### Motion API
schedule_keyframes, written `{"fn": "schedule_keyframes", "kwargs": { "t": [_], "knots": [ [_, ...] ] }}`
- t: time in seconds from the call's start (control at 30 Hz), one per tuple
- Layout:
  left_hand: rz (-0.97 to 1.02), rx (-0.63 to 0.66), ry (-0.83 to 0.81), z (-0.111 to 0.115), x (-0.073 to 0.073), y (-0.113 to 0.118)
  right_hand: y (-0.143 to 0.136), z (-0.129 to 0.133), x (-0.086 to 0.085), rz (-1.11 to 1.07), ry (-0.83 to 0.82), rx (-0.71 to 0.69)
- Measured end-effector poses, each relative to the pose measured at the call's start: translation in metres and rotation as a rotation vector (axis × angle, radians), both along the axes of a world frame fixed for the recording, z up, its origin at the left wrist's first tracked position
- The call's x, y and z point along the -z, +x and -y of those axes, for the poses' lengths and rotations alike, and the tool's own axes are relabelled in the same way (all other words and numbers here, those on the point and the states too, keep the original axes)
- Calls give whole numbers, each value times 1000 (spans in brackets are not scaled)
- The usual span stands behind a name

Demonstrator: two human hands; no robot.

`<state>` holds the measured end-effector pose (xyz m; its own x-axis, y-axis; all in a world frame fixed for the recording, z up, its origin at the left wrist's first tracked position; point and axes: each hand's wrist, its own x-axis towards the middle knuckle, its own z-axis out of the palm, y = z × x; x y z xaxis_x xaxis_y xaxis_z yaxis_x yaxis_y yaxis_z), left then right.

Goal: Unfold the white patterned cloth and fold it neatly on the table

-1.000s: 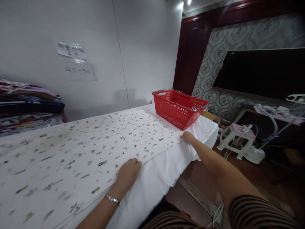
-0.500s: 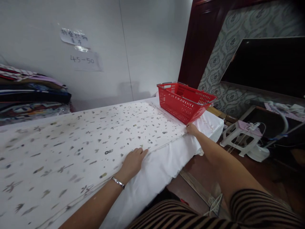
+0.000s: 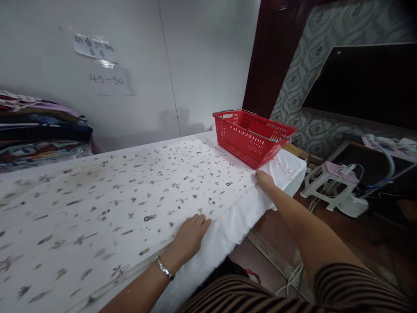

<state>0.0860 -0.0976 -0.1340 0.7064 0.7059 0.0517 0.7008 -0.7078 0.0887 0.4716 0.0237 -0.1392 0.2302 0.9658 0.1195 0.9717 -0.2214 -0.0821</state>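
A long patterned white cloth (image 3: pixel 130 195) lies spread flat over the white-covered table (image 3: pixel 224 230). My left hand (image 3: pixel 192 234), with a silver bracelet at the wrist, rests on the cloth's near edge, its fingers bent and pressed together; whether they pinch the fabric is hidden. Farther right, my right hand (image 3: pixel 265 180) is closed on the cloth's near right corner, just in front of the red basket (image 3: pixel 254 137).
Folded clothes (image 3: pixel 42 130) are stacked at the left by the wall, under paper signs (image 3: pixel 110 80). Right of the table, a white stool (image 3: pixel 332 182) with a pink top stands on the floor, cables around it. A dark screen (image 3: pixel 365 84) hangs on the patterned wall.
My left hand has moved slightly right and nearer along the cloth's near edge. My right hand stays at the corner, a little lower. The camera view has shifted slightly.
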Motion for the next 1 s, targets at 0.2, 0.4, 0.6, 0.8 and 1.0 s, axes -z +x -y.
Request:
{"fn": "schedule_keyframes", "kwargs": {
  "t": [0.2, 0.4, 0.6, 0.8, 1.0],
  "knots": [
    [4, -48, 14, 2, -6, 4, 3, 6, -1, -16, 119, -20],
    [37, -104, 39, -5, -7, 19, -12, 25, -5, -76, 225, -224],
    [65, -70, 93, -16, -2, 39, -33, 51, 10, -177, 274, -727],
    [44, -93, 101, -20, 0, 49, -35, 50, 10, -30, 269, -736],
    [30, -66, 70, -19, 2, 48, -29, 48, 12, -45, 268, -741]
  ]
}}
